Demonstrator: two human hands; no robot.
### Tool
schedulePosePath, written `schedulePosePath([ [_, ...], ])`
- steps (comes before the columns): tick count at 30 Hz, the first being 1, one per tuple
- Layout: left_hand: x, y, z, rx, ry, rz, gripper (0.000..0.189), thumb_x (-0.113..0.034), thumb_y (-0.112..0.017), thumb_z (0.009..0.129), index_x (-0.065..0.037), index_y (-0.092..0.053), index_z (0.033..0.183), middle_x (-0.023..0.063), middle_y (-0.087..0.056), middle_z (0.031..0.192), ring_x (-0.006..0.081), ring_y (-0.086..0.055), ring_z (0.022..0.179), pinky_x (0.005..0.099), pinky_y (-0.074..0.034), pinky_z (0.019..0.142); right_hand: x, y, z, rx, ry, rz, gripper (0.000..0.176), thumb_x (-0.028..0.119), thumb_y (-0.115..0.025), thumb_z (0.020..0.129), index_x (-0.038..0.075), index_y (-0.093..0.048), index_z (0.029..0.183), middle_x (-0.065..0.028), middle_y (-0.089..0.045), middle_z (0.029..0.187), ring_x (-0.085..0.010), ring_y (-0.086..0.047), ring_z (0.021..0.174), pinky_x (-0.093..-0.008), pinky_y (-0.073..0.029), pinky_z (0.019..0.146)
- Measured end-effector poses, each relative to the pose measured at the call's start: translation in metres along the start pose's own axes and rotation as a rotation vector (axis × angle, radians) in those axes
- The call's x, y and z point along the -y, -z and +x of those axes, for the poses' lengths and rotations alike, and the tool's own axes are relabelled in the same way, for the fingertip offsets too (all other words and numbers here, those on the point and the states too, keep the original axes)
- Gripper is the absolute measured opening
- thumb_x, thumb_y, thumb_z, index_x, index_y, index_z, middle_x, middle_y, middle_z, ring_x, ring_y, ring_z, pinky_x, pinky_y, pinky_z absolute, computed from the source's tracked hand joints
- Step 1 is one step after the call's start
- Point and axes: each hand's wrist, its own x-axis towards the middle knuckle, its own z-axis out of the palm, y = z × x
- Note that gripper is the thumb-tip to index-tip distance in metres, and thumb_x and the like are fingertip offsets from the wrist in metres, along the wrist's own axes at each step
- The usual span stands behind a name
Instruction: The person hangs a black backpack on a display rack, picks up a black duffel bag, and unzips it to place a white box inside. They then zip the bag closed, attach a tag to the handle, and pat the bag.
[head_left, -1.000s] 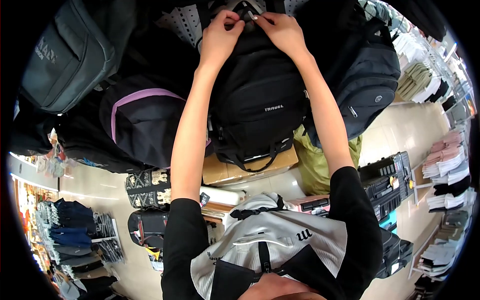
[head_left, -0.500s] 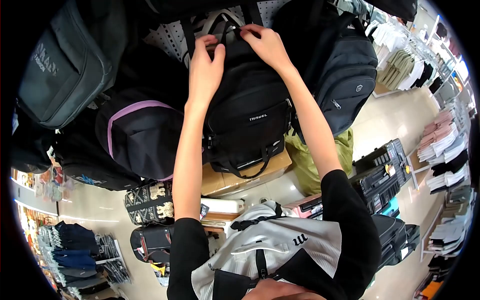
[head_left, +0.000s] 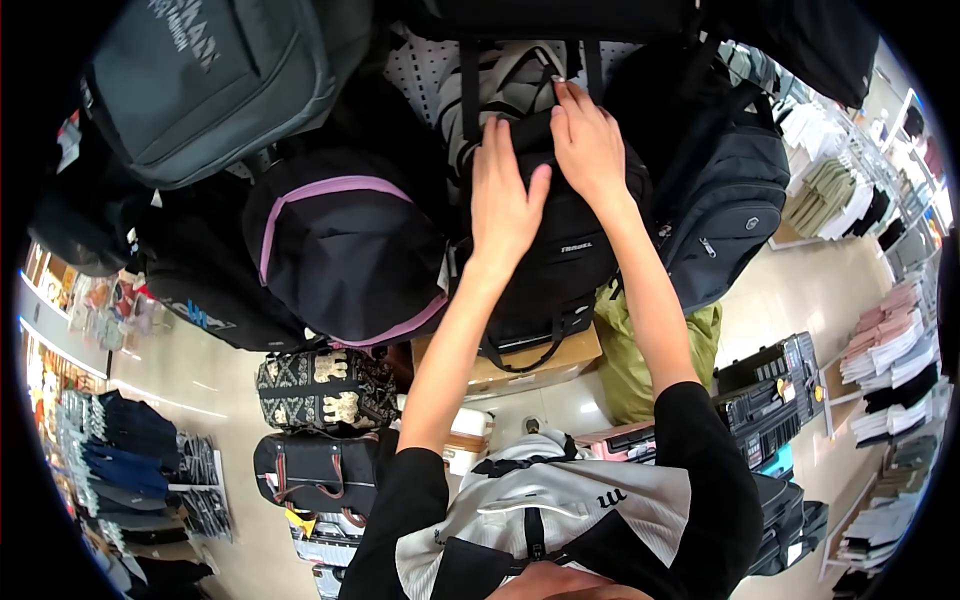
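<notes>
A black backpack (head_left: 545, 270) marked TRAVEL hangs in front of me. My left hand (head_left: 503, 200) lies on the left of its upper front, palm toward the bag, fingers stretched and thumb apart. On the right of the backpack's top rests my right hand (head_left: 592, 148), its fingers extended and pointing up. Behind the backpack's top, grey straps or fabric (head_left: 510, 88) show close to the right fingertips. A black handle loop (head_left: 525, 362) hangs from the backpack's lower front.
A black bag with purple trim (head_left: 350, 250) hangs at left, below a dark grey backpack (head_left: 215, 95). Another black backpack (head_left: 725, 220) is at right. Below are a cardboard box (head_left: 500, 375), an olive-green cover (head_left: 640, 370) and suitcases (head_left: 770, 390). Clothes racks (head_left: 890, 330) stand farther off.
My hands have come away from the strap area above the backpack and now lie flatter against its top and upper front. The camera view has shifted, so the bags appear farther right.
</notes>
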Motion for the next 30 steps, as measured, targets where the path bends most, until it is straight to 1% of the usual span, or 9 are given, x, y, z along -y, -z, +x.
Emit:
schedulePosePath([
  [9, 0.004, 0.018, -0.065, 0.064, -0.008, 0.162, 0.063, -0.016, -0.055, 0.093, 0.006, -0.027, 0.144, 0.0243, -0.036, 0.146, 0.0357, -0.036, 0.135, 0.0477, -0.028, 0.112, 0.024, -0.022, -0.017, -0.083, -0.044, -0.153, 0.056, 0.032, -0.050, 0.093, -0.001, -0.041, 0.138, -0.0158, -0.050, 0.135, -0.0301, -0.049, 0.123, -0.0508, -0.034, 0.105],
  [16, 0.016, 0.073, -0.132, 0.181, 0.134, -0.084, 0.061, -0.012, -0.054, 0.091, 0.004, -0.029, 0.144, 0.0224, -0.033, 0.149, 0.0348, -0.034, 0.138, 0.0408, -0.032, 0.111, 0.076, -0.014, -0.053, -0.107, -0.051, -0.111, 0.049, 0.025, -0.052, 0.091, 0.000, -0.048, 0.133, -0.0225, -0.040, 0.143, -0.0398, -0.030, 0.137, -0.0572, -0.023, 0.110],
  [17, 0.018, 0.082, -0.143, 0.139, 0.123, -0.073, 0.059, -0.014, -0.052, 0.092, 0.004, -0.031, 0.143, 0.0225, -0.040, 0.145, 0.0353, -0.043, 0.131, 0.0382, -0.039, 0.105, 0.092, -0.010, -0.061, -0.091, -0.010, -0.098, 0.047, 0.023, -0.053, 0.089, 0.002, -0.050, 0.131, -0.0216, -0.040, 0.143, -0.0401, -0.030, 0.138, -0.0575, -0.022, 0.110],
  [20, 0.012, 0.121, -0.180, 0.457, 0.580, -0.261, 0.053, -0.016, -0.050, 0.094, 0.001, -0.037, 0.142, 0.0228, -0.053, 0.132, 0.0364, -0.056, 0.116, 0.0403, -0.045, 0.097, 0.139, -0.011, -0.095, -0.006, 0.070, 0.020, 0.037, 0.015, -0.056, 0.082, 0.009, -0.062, 0.118, -0.0140, -0.047, 0.139, -0.0343, -0.036, 0.136, -0.0587, -0.020, 0.112],
  [22, 0.028, 0.126, -0.238, 0.510, 0.664, -0.410, 0.044, -0.022, -0.050, 0.096, -0.002, -0.047, 0.135, 0.0235, -0.065, 0.105, 0.0389, -0.063, 0.097, 0.0404, -0.051, 0.085, 0.169, -0.013, -0.130, 0.159, 0.097, 0.057, 0.033, 0.013, -0.057, 0.082, 0.013, -0.065, 0.114, -0.0110, -0.053, 0.134, -0.0304, -0.040, 0.134, -0.0597, -0.018, 0.111],
  [26, 0.084, 0.128, -0.436, 0.726, 0.477, -0.305, 0.039, -0.027, -0.049, 0.096, -0.004, -0.056, 0.127, 0.0239, -0.065, 0.105, 0.0424, -0.062, 0.097, 0.0454, -0.050, 0.084, 0.217, -0.025, -0.222, 0.274, 0.033, 0.288, 0.022, 0.007, -0.056, 0.081, 0.012, -0.067, 0.100, -0.0089, -0.061, 0.119, -0.0272, -0.051, 0.123, -0.0593, -0.026, 0.107],
  [28, 0.101, 0.148, -0.561, 0.972, 0.424, -0.089, 0.040, -0.035, -0.049, 0.092, -0.001, -0.061, 0.110, 0.0228, -0.066, 0.103, 0.0403, -0.062, 0.097, 0.0453, -0.048, 0.086, 0.225, -0.029, -0.282, 0.566, -0.089, 0.456, 0.015, 0.008, -0.058, 0.079, 0.011, -0.067, 0.090, -0.0081, -0.065, 0.103, -0.0273, -0.058, 0.110, -0.0538, -0.035, 0.103],
  [29, 0.071, 0.186, -0.567, 1.082, 0.956, -0.282, 0.043, -0.038, -0.050, 0.090, 0.000, -0.062, 0.107, 0.0230, -0.064, 0.111, 0.0391, -0.062, 0.101, 0.0459, -0.048, 0.089, 0.226, -0.032, -0.321, 0.670, -0.139, 0.554, 0.014, 0.010, -0.058, 0.081, 0.010, -0.068, 0.090, -0.0088, -0.067, 0.098, -0.0280, -0.061, 0.102, -0.0488, -0.040, 0.097],
  [30, 0.116, 0.159, -0.720, 1.286, 0.514, 0.070, 0.044, -0.037, -0.048, 0.090, 0.000, -0.066, 0.104, 0.0231, -0.063, 0.114, 0.0395, -0.062, 0.102, 0.0469, -0.047, 0.091, 0.227, -0.034, -0.360, 0.772, -0.187, 0.652, 0.014, 0.011, -0.057, 0.083, 0.009, -0.069, 0.089, -0.0095, -0.068, 0.093, -0.0287, -0.063, 0.094, -0.0439, -0.046, 0.092],
])
